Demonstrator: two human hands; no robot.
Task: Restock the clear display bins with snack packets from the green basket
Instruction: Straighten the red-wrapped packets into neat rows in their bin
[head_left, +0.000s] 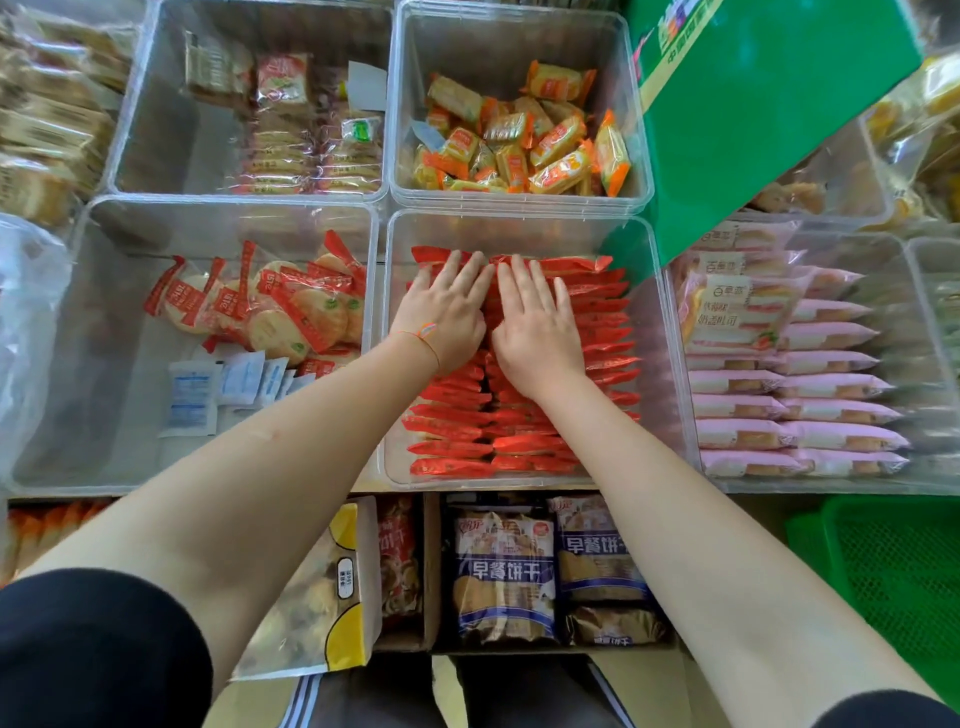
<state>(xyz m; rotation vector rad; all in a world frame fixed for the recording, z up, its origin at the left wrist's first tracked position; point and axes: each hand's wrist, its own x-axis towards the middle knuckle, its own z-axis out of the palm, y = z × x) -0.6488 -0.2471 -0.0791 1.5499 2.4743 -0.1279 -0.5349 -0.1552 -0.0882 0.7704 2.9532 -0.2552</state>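
Both hands lie flat, fingers straight and slightly spread, pressing down on the rows of red packets (524, 447) in the near centre clear bin (670, 364); left hand (447, 312) and right hand (535, 322) sit side by side, thumbs almost touching, nothing pinched or gripped. Left wrist carries a thin orange string bracelet (428, 332). Red packets stand on edge in two columns, filling the bin from the near wall up to just past the fingertips (far strip of the bin is bare plastic).

Straight beyond the hands, far centre bin (636, 104) holds a loose heap of yellow-orange packets (524, 145). Left of the hands, near left bin (93, 312) has round crackers in red-striped wrappers (270, 306) piled at its right side, plus small white-blue sachets (218, 389) nearer the person. Beyond that, far left bin (150, 104) has stacked pale cracker packs (291, 140) along its right side. Right of the hands, another bin (924, 488) with pink packets (795, 405) in neat rows. Green carton (769, 130) tilts over the bins beyond and right of the right hand, its corner overlapping the centre bin's far right rim.

Green basket (893, 566) sits low at the right, outside the right forearm, mesh floor showing; contents can't be told. Under the forearms, cardboard boxes with blue-labelled biscuit bags (504, 571) and a yellow-and-white bag (322, 592). Dark sleeves at both upper arms
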